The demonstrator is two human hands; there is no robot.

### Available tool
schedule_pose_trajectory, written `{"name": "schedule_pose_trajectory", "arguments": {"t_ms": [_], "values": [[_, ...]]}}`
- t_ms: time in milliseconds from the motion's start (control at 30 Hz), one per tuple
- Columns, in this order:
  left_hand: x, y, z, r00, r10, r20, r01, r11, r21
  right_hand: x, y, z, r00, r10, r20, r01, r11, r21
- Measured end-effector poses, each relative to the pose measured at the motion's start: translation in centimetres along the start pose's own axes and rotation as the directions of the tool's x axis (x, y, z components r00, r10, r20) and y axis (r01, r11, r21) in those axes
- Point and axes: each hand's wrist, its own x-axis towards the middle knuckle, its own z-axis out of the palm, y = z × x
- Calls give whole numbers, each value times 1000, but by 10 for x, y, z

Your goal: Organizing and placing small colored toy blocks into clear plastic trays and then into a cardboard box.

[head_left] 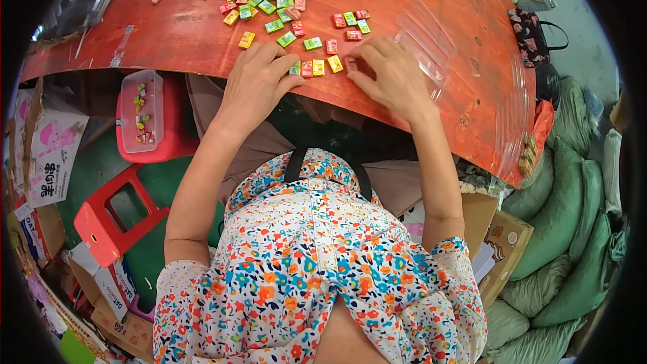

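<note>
left hand (pixel 259 81): at the left end of the row, thumb and forefinger apart about the green end box (pixel 295 67); we can't make out whether they press on it.
right hand (pixel 391 77): just right of the row, thumb and forefinger curled close about a small box (pixel 351 64); whether they grip it we can't be sure.
row (pixel 318 68): our landmark, green, red and yellow boxes side by side on the red table (pixel 182 34), near its edge.
tilted yellow box (pixel 335 63): at the row's right, askew; we think it wants squaring before another is set against it.
fingertips: we judge light pressure from both ends of the row best, as a hard push could buckle it.
loose boxes (pixel 272 26): beyond the row, scattered, the farthest cut off by the upper rim.
clear trays (pixel 428 44): right of the row; glare blurs their edges, so we can't count them.
tub (pixel 154 94): left of the row and lower, on a red stool (pixel 178 131); its small contents are hard for us to name.
hidden: our fingers cover part of both boxes at the row's ends.
</note>
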Motion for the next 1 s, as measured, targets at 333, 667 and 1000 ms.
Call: {"name": "schedule_pose_trajectory", "arguments": {"t_ms": [333, 667, 1000], "values": [[50, 0, 18, 988, 146, -42, -137, 976, 167, 21, 22, 11, 992, -90, -90, 103, 983, 151], [55, -9, 22, 988, 134, -78, -115, 972, 207, 51, 11, 23, 974, -212, 76, 214, 976, -33], [0, 4, -9, 935, -355, -29, 345, 923, -172, 16, 16, 12, 977, -135, -165, 141, 990, 26]]}}
